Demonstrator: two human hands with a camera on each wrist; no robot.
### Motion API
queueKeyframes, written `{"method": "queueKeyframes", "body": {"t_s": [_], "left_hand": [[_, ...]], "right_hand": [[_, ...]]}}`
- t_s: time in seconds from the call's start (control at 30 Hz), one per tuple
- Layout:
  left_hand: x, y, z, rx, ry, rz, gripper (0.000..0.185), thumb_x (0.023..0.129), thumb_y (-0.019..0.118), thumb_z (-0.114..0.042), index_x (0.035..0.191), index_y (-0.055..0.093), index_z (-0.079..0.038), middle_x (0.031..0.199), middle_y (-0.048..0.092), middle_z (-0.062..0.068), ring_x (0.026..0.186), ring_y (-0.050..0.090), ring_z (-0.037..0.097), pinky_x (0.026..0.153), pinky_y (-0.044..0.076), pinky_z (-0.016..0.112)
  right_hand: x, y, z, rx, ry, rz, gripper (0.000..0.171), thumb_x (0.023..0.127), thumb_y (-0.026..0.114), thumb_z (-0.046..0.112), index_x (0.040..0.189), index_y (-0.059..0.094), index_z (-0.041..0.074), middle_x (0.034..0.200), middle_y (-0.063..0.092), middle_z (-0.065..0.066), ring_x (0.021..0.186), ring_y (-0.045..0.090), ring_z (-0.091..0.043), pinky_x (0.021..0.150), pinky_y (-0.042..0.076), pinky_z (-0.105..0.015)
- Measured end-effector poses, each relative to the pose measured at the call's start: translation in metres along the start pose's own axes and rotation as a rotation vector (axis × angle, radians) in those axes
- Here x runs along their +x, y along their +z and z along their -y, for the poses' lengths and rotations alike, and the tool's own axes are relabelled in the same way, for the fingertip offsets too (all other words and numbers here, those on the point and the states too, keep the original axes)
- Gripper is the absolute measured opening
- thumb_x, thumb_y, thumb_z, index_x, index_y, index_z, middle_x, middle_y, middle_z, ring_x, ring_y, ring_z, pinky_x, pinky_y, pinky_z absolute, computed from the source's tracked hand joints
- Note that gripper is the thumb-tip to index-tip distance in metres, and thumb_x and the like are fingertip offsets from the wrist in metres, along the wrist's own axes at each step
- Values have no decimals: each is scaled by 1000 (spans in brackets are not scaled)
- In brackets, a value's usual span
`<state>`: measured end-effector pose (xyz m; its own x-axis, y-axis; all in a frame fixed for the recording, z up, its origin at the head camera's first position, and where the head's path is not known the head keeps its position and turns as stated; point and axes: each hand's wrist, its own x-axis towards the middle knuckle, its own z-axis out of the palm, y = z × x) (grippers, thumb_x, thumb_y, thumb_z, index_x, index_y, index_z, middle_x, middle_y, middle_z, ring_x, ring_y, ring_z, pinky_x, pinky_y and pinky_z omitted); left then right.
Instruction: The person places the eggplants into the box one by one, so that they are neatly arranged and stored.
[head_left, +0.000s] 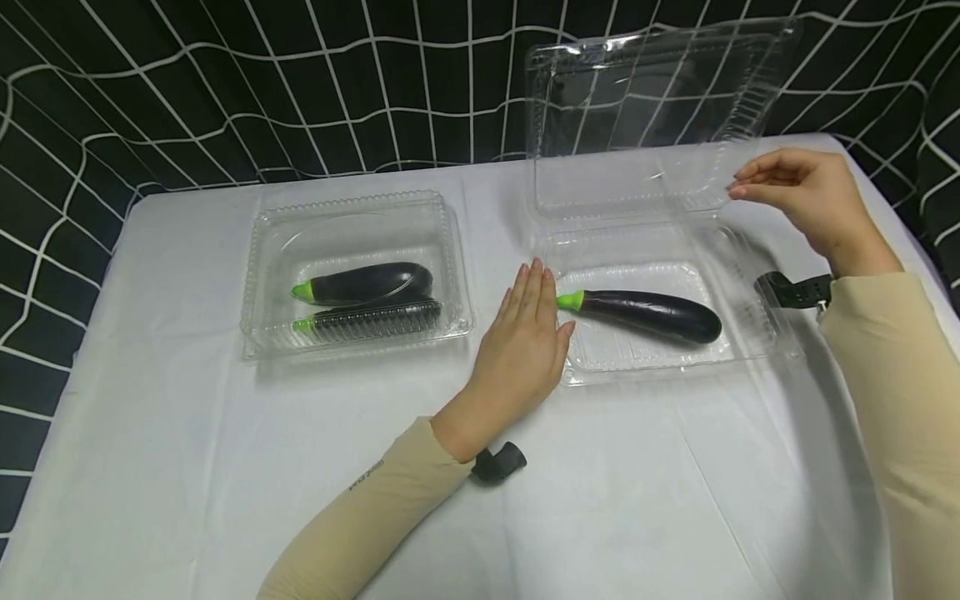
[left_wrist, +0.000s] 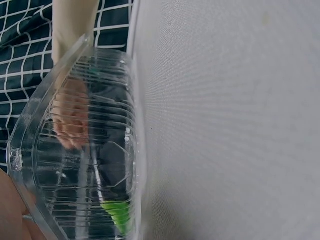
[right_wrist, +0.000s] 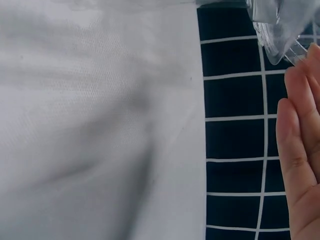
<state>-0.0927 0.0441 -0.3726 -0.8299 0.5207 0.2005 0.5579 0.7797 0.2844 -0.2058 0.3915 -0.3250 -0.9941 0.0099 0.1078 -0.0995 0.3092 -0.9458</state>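
Resting flat, left hand touches the open box holding 1 eggplant; right hand, fingers relaxed, holds nothing beside the lid.

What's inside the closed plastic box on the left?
Inside the closed box lie an eggplant and, in front of it, a second long dark thing with a green tip. The ribbed lid blurs it, so what it is stays unclear.

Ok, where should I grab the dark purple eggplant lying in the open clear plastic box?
Grip the dark purple eggplant around its thick middle, coming from above: it lies flat in the open clear plastic box, whose raised lid blocks the far side. The left hand rests beside its green stem.
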Motion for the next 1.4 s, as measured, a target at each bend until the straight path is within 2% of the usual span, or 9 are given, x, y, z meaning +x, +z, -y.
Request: {"method": "queueKeyframes", "body": {"t_s": [0.13, 0.27, 0.43, 0.63, 0.77, 1.07, 1.23, 1.3, 1.4], "left_hand": [[0, 0, -1, -12, -6, 5, 58, 103, 37, -28, 143, 28, 13, 152, 19, 26, 143, 14, 34, 115, 18, 39], [0, -1, -2, -21, -7, 3, 57, 103, 36, -28, 143, 27, 13, 152, 19, 26, 143, 13, 34, 115, 18, 39], [0, -1, -2, -19, 1, 0, 57, 104, 35, -28, 143, 27, 14, 152, 19, 27, 143, 12, 34, 114, 18, 40], [-1, 0, -2, -19, 12, -15, 57, 103, 36, -27, 142, 28, 14, 151, 20, 27, 142, 16, 36, 114, 19, 40], [0, 0, -2, -22, 19, -27, 57, 103, 36, -26, 142, 28, 15, 151, 21, 28, 142, 18, 37, 114, 20, 41], [-1, -1, -2, -37, 10, -20, 57, 104, 36, -27, 142, 27, 14, 151, 20, 28, 142, 17, 36, 114, 20, 41], [-1, 0, -2, -43, 3, -23, 58, 104, 36, -27, 142, 26, 15, 151, 20, 28, 142, 16, 37, 114, 20, 42], [-1, 0, -2, -43, 3, -29, 58, 104, 36, -27, 142, 27, 15, 151, 20, 28, 142, 17, 37, 114, 20, 42], [-1, 1, -2, -39, 5, -37, 57, 104, 36, -26, 142, 28, 15, 151, 22, 29, 141, 18, 37, 113, 21, 42]], "right_hand": [[-5, -1, 1, -19, -6, -22, 15, 79, 70, -11, 89, 72, -1, 80, 71, 5, 74, 67, -4, 70, 50, -9], [-11, -3, 0, 19, -21, -22, 12, 81, 69, -10, 91, 72, -5, 81, 72, 2, 76, 68, -7, 72, 50, -11], [-18, -4, -5, 194, -62, 8, 12, 82, 66, -13, 93, 70, -11, 84, 73, -6, 78, 70, -11, 73, 53, -15], [-26, -6, -9, 402, -106, 53, 14, 85, 57, -18, 96, 66, -18, 89, 72, -15, 82, 71, -20, 74, 55, -27], [-31, -7, -11, 463, -123, 83, 16, 88, 53, -17, 100, 63, -23, 94, 71, -19, 87, 70, -24, 75, 55, -31], [-38, -9, -14, 603, -106, 186, 24, 96, 45, -8, 106, 60, -23, 101, 69, -23, 95, 68, -29, 79, 54, -35], [-41, -9, -13, 662, -85, 203, 23, 96, 43, -11, 108, 61, -18, 102, 68, -25, 93, 68, -31, 79, 55, -35], [-42, -8, -13, 669, -89, 200, 23, 95, 44, -13, 109, 61, -16, 102, 68, -24, 93, 68, -31, 79, 55, -36], [-44, -8, -10, 580, -60, 141, 19, 91, 53, -11, 104, 67, -13, 99, 71, -16, 91, 70, -22, 78, 56, -29]]}}
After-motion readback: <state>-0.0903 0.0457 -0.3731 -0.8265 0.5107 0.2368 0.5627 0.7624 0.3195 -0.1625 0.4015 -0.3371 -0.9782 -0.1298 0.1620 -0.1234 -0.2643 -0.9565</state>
